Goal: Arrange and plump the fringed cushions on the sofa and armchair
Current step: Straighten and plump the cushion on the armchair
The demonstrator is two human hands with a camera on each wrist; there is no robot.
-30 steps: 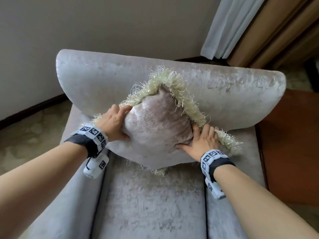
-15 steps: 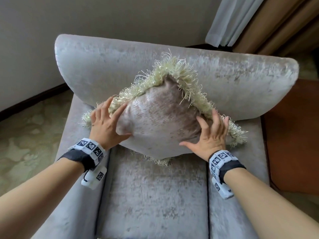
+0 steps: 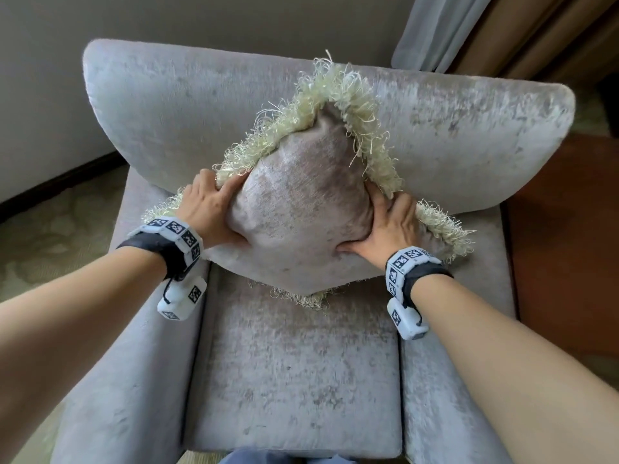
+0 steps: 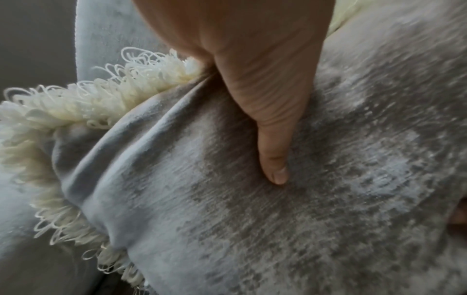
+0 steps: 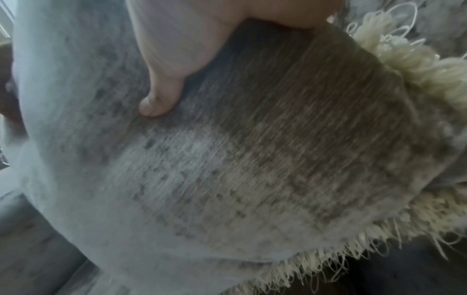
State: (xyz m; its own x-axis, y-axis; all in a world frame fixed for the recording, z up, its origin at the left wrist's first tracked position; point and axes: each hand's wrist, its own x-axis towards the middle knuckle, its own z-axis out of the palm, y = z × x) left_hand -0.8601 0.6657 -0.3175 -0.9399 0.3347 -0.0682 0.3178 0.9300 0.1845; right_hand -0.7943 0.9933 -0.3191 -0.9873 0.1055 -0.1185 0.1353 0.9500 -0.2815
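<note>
Head view: fringed cushion [image 3: 301, 216] stands on one corner on the seat of the grey armchair [image 3: 294, 373], leaning against the backrest, its top corner pointing up. The left hand [image 3: 209, 209] squeezes the cushion's left side, thumb dug into the front face and fingers wrapped back into the pale fringe [image 3: 351, 95]. The right hand [image 3: 390, 226] squeezes the right side the same way, thumb on the front, fingers behind the edge. The fabric bulges between the two hands. Each wrist carries a band with black-and-white markers. A curtain [image 3: 435, 28] hangs beyond the backrest.

Left wrist view: the left hand's thumb [image 4: 272, 151] presses into the cushion's velvet face, which creases beside it; looped cream fringe runs along the edge at left.

Right wrist view: the right hand's thumb [image 5: 161, 95] presses into the blurred front face, with fringe along the right and lower edges. The other fingers are hidden behind the cushion.
</note>
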